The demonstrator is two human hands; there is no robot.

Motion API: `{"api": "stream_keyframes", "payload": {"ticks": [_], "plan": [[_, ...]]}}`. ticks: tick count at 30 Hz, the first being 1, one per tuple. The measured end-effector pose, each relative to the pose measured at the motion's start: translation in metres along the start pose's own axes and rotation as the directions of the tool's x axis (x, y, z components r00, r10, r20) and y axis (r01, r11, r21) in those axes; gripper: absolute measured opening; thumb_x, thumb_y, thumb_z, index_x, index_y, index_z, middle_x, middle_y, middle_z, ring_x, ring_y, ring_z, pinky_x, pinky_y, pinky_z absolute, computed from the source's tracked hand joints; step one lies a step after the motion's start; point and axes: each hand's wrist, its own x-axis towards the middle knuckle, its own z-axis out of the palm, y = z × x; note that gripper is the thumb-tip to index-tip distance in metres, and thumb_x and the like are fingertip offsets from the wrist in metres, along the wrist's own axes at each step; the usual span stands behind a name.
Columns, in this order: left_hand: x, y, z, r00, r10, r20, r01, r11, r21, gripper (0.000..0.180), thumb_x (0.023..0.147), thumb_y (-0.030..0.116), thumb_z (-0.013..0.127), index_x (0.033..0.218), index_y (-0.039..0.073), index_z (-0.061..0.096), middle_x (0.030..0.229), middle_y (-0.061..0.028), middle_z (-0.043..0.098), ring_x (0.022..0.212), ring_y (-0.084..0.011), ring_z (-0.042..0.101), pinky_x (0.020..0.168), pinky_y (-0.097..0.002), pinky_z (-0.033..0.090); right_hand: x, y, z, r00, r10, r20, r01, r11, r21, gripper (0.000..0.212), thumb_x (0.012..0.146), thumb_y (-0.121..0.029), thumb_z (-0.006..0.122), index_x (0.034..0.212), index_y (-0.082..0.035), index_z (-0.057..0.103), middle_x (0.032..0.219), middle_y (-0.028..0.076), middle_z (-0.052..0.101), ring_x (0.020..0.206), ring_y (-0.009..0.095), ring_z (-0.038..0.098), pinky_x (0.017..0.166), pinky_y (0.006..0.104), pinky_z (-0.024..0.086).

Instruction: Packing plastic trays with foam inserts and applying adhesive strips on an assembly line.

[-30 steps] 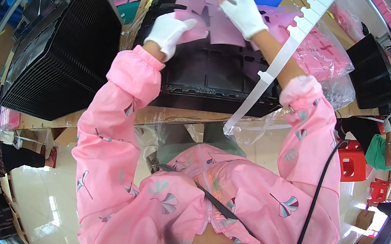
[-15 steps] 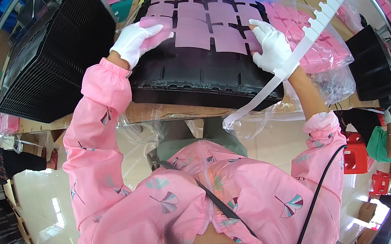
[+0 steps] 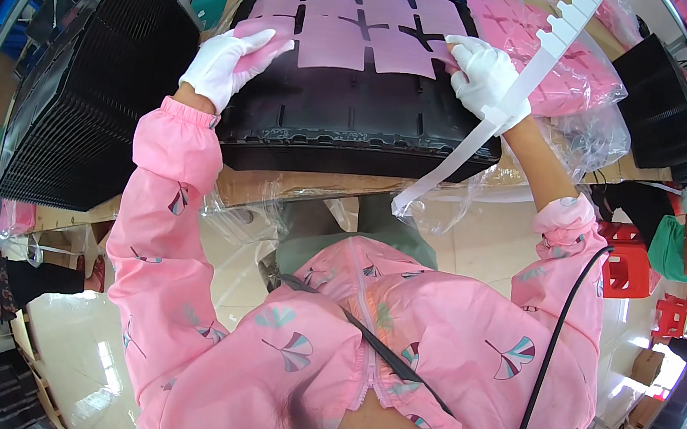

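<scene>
A thin pink sheet with cross-shaped cut-outs (image 3: 333,45) lies over the far part of a black plastic tray (image 3: 349,107) in front of me. My left hand (image 3: 229,65), in a white glove, has its fingers closed on the sheet's near left corner, which curls up a little. At the near right corner, my white-gloved right hand (image 3: 487,81) pinches the sheet's edge with thumb and fingers. The tray's near part shows bare black plastic with shallow ridges. My right fingers partly hide that corner.
A tall stack of black trays (image 3: 100,87) stands to the left, another stack (image 3: 657,104) to the right. Pink sheets in clear plastic (image 3: 555,60) lie beside my right hand. A white notched strip (image 3: 521,86) crosses before my right wrist. Co-workers stand at both sides.
The sheet's near edge has shifted slightly away from me and left. My hands have moved a little farther apart, still gripping its corners.
</scene>
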Motion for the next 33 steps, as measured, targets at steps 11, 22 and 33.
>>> {"api": "stream_keyframes", "payload": {"ticks": [11,22,33], "plan": [[-0.010,-0.001,-0.017,1.000,0.018,0.020,-0.020,0.997,0.080,0.029,0.088,0.004,0.059,0.112,-0.010,0.051,0.109,-0.0179,0.060,0.101,-0.0287,0.062,0.080,-0.0239,0.053,-0.015,0.007,-0.003,0.984,-0.034,-0.177,0.018,0.996,-0.092,0.025,0.071,0.000,0.057,0.095,0.001,0.062,0.098,0.013,0.066,0.084,0.029,0.064,0.073,0.0346,0.053],[-0.055,-0.004,-0.009,0.998,-0.052,0.029,0.043,0.968,0.248,0.029,0.088,0.007,0.060,0.113,-0.005,0.055,0.108,-0.0134,0.062,0.097,-0.0234,0.064,0.084,-0.0251,0.051,-0.052,-0.018,-0.029,0.970,0.025,-0.240,0.007,0.991,0.135,0.013,0.075,-0.009,0.060,0.087,-0.007,0.065,0.086,0.007,0.068,0.070,0.024,0.064,0.061,0.0325,0.052],[-0.056,0.000,-0.012,0.996,-0.079,0.042,0.063,0.955,0.290,0.029,0.088,0.012,0.061,0.113,-0.002,0.056,0.106,-0.0112,0.063,0.096,-0.0199,0.064,0.081,-0.0234,0.051,-0.056,-0.025,-0.033,0.986,0.112,-0.119,-0.090,0.980,0.179,0.010,0.076,-0.012,0.058,0.083,-0.011,0.064,0.091,0.004,0.068,0.073,0.030,0.064,0.063,0.0364,0.053]]}}
